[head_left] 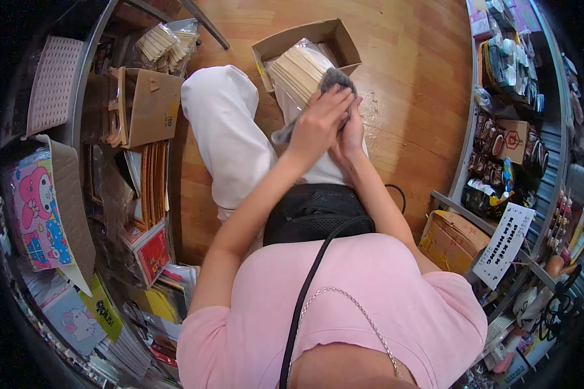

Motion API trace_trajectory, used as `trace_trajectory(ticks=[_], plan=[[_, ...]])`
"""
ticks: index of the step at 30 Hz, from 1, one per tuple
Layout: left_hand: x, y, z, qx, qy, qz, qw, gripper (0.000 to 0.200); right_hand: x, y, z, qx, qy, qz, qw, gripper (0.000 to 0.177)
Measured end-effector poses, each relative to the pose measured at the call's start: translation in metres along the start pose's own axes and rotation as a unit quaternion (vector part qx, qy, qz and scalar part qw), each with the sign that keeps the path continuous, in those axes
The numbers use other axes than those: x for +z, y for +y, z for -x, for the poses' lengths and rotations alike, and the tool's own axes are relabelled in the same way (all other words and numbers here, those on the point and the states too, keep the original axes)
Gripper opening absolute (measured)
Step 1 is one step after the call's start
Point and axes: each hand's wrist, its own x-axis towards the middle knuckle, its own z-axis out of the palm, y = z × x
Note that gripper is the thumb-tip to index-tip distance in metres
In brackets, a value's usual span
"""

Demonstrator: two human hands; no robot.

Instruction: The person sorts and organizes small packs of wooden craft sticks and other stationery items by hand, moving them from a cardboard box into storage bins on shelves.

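My left hand point(318, 124) is closed over a grey cloth point(337, 80), fingers pointing up and right. The cloth bunches above my fingers and another fold shows below at the left. My right hand point(350, 131) wraps the same cloth from the right, thumb up, close against the left hand. Just beyond my hands, a clear-wrapped pack of flat wooden sticks point(298, 72) lies tilted by the near edge of an open cardboard box point(339, 42). The cloth touches the pack's right side. Whether my right palm also grips the pack is hidden.
The box stands on the wooden floor point(409, 78) by my knees. A left shelf holds bagged wooden sticks point(165, 45), a cardboard box point(150, 107) and frames point(154, 185). Packed goods fill the right shelf point(509, 65); a taped carton point(452, 241) sits beneath.
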Motion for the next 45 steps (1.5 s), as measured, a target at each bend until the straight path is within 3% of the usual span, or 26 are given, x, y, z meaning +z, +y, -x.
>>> trace_trajectory(ticks=[2, 5, 7, 11, 13, 16, 20, 24, 26, 27, 28, 31, 32, 34, 37, 38, 40, 42, 44, 45], plan=[[0.004, -0.017, -0.02, 0.028, -0.001, -0.004, 1.0, 0.033, -0.001, 0.002, -0.005, -0.058, -0.052, -0.032, 0.996, 0.054], [-0.01, -0.062, -0.049, -0.012, 0.03, 0.006, 0.999, 0.034, -0.004, 0.007, -0.005, -0.07, -0.101, -0.002, 0.992, 0.053], [-0.023, -0.079, -0.053, -0.108, 0.069, -0.017, 0.992, 0.036, -0.002, 0.008, -0.003, -0.087, -0.124, 0.038, 0.988, 0.054], [-0.009, -0.018, -0.006, -0.09, 0.061, -0.044, 0.993, 0.036, -0.006, 0.005, -0.005, -0.067, -0.095, -0.015, 0.993, 0.056], [0.006, 0.022, 0.013, -0.058, 0.01, -0.014, 0.998, 0.04, -0.007, 0.004, -0.003, 0.006, 0.019, -0.014, 1.0, 0.053], [0.005, -0.002, -0.007, -0.007, 0.001, -0.045, 0.999, 0.037, -0.002, -0.001, -0.003, -0.019, -0.051, -0.034, 0.998, 0.051], [-0.009, -0.053, -0.039, -0.043, 0.04, -0.133, 0.989, 0.033, -0.007, 0.004, -0.005, -0.016, -0.105, -0.043, 0.993, 0.048], [-0.043, -0.087, -0.043, -0.068, 0.069, -0.13, 0.987, 0.031, 0.006, 0.002, 0.007, -0.024, -0.114, -0.045, 0.992, 0.051], [-0.066, -0.097, -0.045, -0.151, 0.103, -0.036, 0.983, 0.028, 0.013, -0.007, 0.012, -0.021, -0.036, -0.045, 0.998, 0.053], [-0.086, -0.078, -0.047, -0.223, 0.113, -0.024, 0.968, 0.026, 0.005, -0.011, 0.008, -0.012, -0.048, -0.03, 0.998, 0.054], [-0.101, -0.071, -0.046, -0.225, 0.118, -0.025, 0.967, 0.026, 0.009, -0.017, 0.012, -0.01, -0.051, -0.027, 0.998, 0.054], [-0.14, -0.056, -0.031, -0.243, 0.108, 0.246, 0.932, 0.03, 0.032, -0.034, 0.028, -0.035, -0.111, 0.055, 0.992, 0.053], [-0.149, -0.053, -0.021, -0.242, 0.112, 0.247, 0.932, 0.03, 0.04, -0.037, 0.03, -0.035, -0.114, 0.058, 0.991, 0.053], [-0.168, -0.044, 0.004, -0.348, 0.028, 0.402, 0.847, 0.034, 0.053, -0.038, 0.031, -0.006, -0.118, 0.135, 0.984, 0.056], [-0.192, -0.016, 0.041, -0.344, -0.003, 0.399, 0.85, 0.034, 0.074, -0.028, 0.03, 0.035, -0.138, 0.241, 0.96, 0.055], [-0.199, -0.012, 0.054, -0.349, 0.008, 0.396, 0.849, 0.034, 0.082, -0.022, 0.03, 0.045, -0.145, 0.245, 0.957, 0.055], [-0.212, -0.008, 0.083, -0.367, 0.03, 0.319, 0.873, 0.034, 0.097, -0.009, 0.03, 0.033, -0.274, 0.36, 0.891, 0.05], [-0.218, -0.006, 0.118, -0.384, 0.102, 0.317, 0.861, 0.032, 0.108, 0.01, 0.036, 0.035, -0.282, 0.353, 0.891, 0.047], [-0.229, -0.006, 0.149, -0.438, 0.343, 0.222, 0.801, 0.031, 0.115, 0.018, 0.039, 0.101, -0.283, 0.38, 0.875, 0.045], [-0.239, -0.009, 0.164, -0.438, 0.411, 0.25, 0.76, 0.033, 0.113, 0.022, 0.035, 0.096, -0.287, 0.382, 0.873, 0.041]])
